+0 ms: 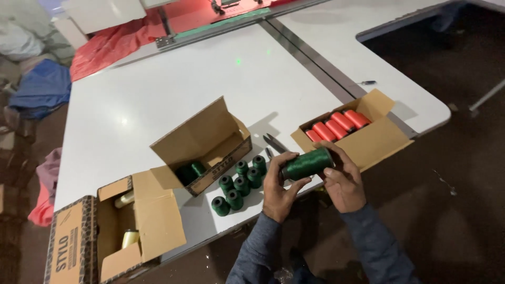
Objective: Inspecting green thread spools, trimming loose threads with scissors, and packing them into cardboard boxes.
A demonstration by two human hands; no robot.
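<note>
A dark green thread spool (307, 163) lies sideways between both my hands, just past the table's near edge. My left hand (279, 186) grips its left end and my right hand (342, 179) wraps its right end. Several more green spools (239, 185) stand upright on the white table (184, 89) left of my left hand. Behind them an open cardboard box (208, 144) holds further green spools.
An open box of red-orange spools (336, 126) sits at the table edge behind my right hand. Scissors (274, 143) lie between the boxes. A box with pale yellow spools (118, 226) overhangs the near left corner. Red cloth (110, 44) lies at the back.
</note>
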